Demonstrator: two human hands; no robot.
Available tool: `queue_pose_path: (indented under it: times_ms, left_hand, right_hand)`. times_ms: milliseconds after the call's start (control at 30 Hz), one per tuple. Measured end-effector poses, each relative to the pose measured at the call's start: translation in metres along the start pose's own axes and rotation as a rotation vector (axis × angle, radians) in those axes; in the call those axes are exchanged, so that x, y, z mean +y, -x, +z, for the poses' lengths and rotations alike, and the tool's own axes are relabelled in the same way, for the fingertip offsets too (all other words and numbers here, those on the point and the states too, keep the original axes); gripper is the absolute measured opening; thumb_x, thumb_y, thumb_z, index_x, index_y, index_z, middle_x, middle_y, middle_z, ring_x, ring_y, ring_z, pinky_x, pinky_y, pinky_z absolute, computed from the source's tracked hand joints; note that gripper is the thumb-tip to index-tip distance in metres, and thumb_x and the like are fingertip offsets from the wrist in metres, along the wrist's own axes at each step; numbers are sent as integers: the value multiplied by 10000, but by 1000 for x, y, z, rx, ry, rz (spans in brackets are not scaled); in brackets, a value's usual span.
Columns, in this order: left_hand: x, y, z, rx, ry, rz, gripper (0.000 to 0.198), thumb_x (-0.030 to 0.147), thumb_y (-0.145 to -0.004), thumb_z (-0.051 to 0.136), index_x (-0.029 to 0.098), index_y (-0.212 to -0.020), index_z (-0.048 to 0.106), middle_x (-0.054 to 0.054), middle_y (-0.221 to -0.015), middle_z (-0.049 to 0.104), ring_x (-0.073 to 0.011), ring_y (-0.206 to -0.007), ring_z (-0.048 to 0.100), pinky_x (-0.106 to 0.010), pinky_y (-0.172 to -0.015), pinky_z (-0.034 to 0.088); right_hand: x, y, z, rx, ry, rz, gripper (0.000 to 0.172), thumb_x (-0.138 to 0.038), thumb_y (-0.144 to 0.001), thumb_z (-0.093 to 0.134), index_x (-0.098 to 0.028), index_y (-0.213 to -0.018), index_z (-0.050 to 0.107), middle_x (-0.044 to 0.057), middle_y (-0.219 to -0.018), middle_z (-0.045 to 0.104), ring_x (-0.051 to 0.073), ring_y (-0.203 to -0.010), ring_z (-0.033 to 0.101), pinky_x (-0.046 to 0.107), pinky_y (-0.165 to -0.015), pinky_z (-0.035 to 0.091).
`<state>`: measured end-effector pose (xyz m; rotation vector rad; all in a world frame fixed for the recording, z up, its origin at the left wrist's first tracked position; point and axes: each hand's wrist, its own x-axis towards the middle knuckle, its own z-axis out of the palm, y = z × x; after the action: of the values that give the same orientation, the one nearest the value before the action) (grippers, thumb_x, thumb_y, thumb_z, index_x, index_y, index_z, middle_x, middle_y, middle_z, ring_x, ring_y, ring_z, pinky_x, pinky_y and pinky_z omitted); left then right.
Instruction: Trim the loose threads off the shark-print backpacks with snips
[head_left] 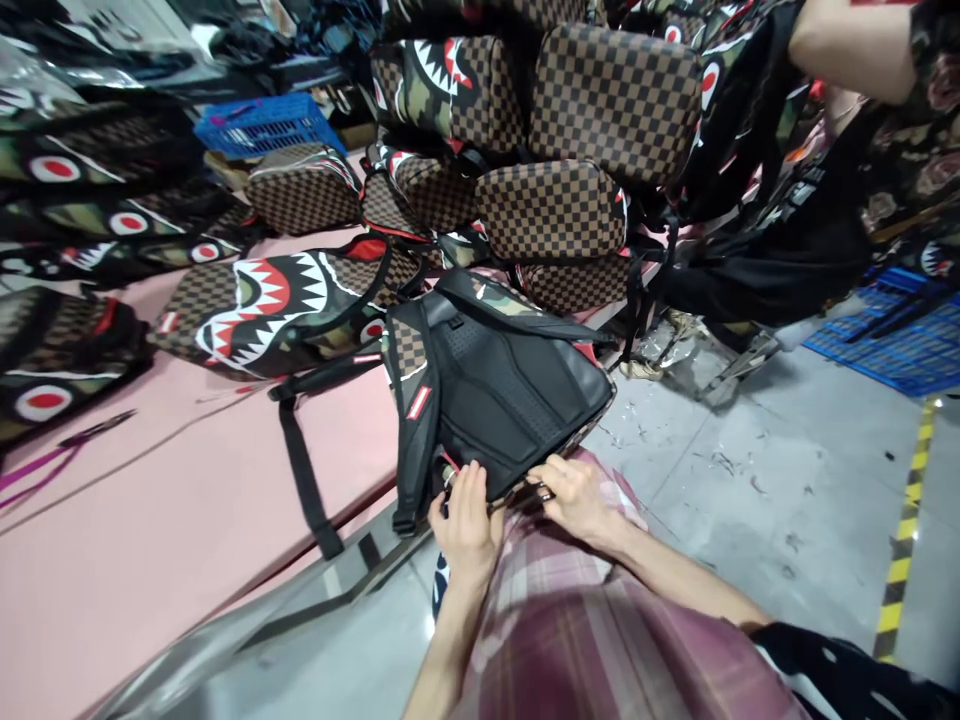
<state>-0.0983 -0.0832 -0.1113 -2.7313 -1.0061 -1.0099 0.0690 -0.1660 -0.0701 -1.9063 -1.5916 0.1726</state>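
Observation:
A backpack (510,385) with a black padded back panel lies back side up across the table edge and my lap. Brown checks show along its rim. My left hand (469,520) is closed on its near edge, fingers pressed together beside the lower end of a shoulder strap (412,440). Farther right on the same edge, my right hand (571,492) pinches the rim with curled fingers. A small dark thing shows by the right fingers; its kind is unclear. Another strap hangs over the pink table (180,500). The bag's front is hidden underneath.
Behind lies a shark-mouth backpack (277,310), with several checkered bags (615,100) stacked beyond. Snips (97,428) lie at left. Blue crates stand at the back (270,125) and right (885,330). Another person's arm (851,50) shows at upper right.

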Motion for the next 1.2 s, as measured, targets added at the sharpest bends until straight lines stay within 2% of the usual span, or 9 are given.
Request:
queue_pose_path:
  times_ms: [133, 300, 367, 467, 567, 700, 800, 933, 1200]
  left_hand:
    - [-23, 6, -14, -36, -78, 34, 508, 199, -804, 482, 178, -1306, 408, -146, -1158, 617, -247, -1081, 573, -416, -969, 276]
    - [-47, 10, -35, -205, -85, 62, 431, 267, -825, 502, 195, -1249, 463, -139, -1147, 625, -268, -1056, 584, -454, -966, 273]
    - [-46, -2, -46, -277, -57, 75, 400, 318, -817, 543, 199, -1197, 511, -133, -1151, 624, -275, -1042, 586, -434, -917, 325]
    - [-25, -43, -50, -241, 73, 28, 256, 316, -814, 569, 228, -1053, 601, -74, -1052, 672, -237, -949, 606, -386, -843, 383]
    - [16, -101, -23, -274, 334, -20, 135, 264, -851, 527, 229, -904, 646, -18, -922, 691, -177, -882, 594, -345, -821, 394]
    - [68, -162, 37, -487, 394, 202, 182, 314, -864, 511, 254, -891, 680, -3, -876, 682, -165, -849, 546, -363, -804, 327]
    - [84, -186, 64, -672, 378, 382, 194, 341, -860, 514, 288, -942, 682, -14, -873, 666, -171, -849, 507, -378, -800, 279]
    - [85, -201, 70, -807, 392, 488, 182, 349, -847, 530, 278, -888, 694, -15, -873, 661, -169, -836, 492, -359, -774, 262]
    - [81, -205, 77, -902, 467, 436, 162, 287, -840, 541, 271, -871, 700, 1, -930, 671, -169, -878, 517, -311, -789, 303]
  right_hand:
    - [59, -3, -35, 104, -18, 212, 295, -89, -755, 381, -176, -851, 646, 42, -784, 644, 157, -699, 567, 248, -627, 387]
    - [117, -7, -56, 74, -112, 330, 241, -258, -832, 443, -151, -783, 653, 57, -732, 653, 166, -653, 584, 254, -610, 407]
    - [125, -5, -65, 51, -111, 387, 284, -372, -825, 502, -160, -944, 649, 54, -785, 673, 173, -652, 601, 264, -619, 422]
    - [128, -1, -83, -11, -5, 474, 501, -471, -806, 529, -195, -1224, 501, 62, -910, 676, 211, -726, 623, 304, -654, 430]
    - [126, 1, -91, -72, 9, 469, 364, -411, -854, 476, -206, -1149, 533, 54, -920, 670, 213, -792, 625, 301, -673, 426]
    - [125, 1, -86, -5, -70, 388, 223, -354, -842, 519, -198, -943, 641, 40, -857, 666, 188, -806, 609, 282, -714, 424]
    - [127, -1, -82, 9, -81, 356, 224, -345, -854, 504, -206, -889, 676, 38, -845, 674, 186, -815, 610, 283, -730, 425]
    - [129, -4, -81, -33, -79, 383, 227, -337, -853, 508, -218, -929, 687, 27, -875, 682, 188, -835, 616, 284, -744, 431]
    - [128, -7, -82, -96, -37, 372, 256, -365, -860, 485, -247, -936, 700, 27, -891, 685, 185, -836, 616, 280, -740, 434]
